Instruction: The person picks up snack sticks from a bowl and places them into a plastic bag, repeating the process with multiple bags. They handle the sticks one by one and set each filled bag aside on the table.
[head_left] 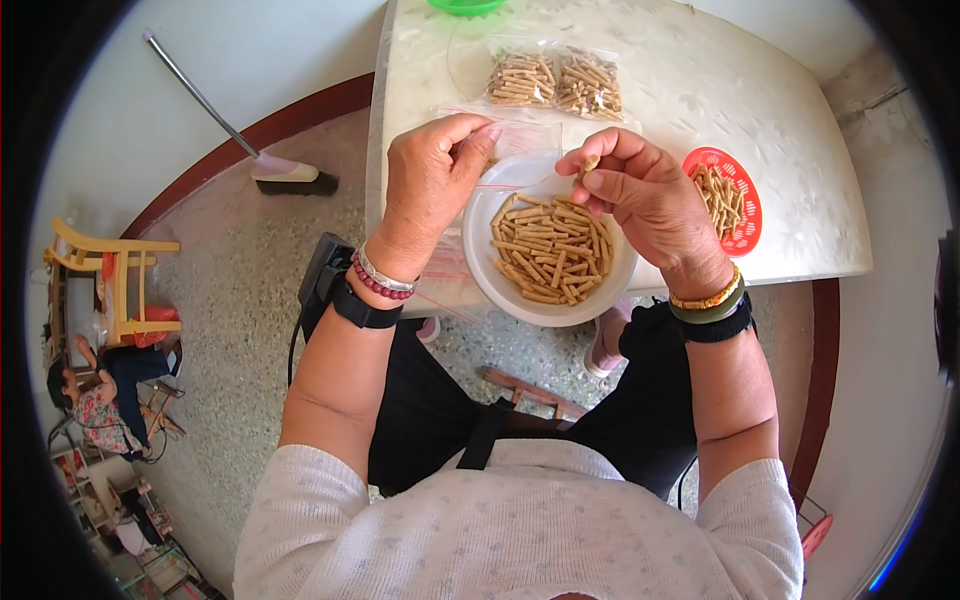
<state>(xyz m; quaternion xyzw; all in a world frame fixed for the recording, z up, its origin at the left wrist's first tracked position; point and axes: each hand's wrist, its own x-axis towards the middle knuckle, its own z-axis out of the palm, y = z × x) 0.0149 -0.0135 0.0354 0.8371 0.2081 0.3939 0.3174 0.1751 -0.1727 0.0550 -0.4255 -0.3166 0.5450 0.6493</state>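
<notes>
Pinching filmy bag [528, 138], left hand [430, 168] — stubby stick [591, 161], right hand [645, 192].

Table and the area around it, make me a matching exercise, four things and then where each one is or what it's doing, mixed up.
1. Broom
2. Red basket
3. Left hand
4. Filled bags

A. Pinching a clear bag
B. On the table, beyond the white bowl
C. On the floor, against the wall
D. On the table, right of the white bowl

Pairs: 1-C, 2-D, 3-A, 4-B
</notes>
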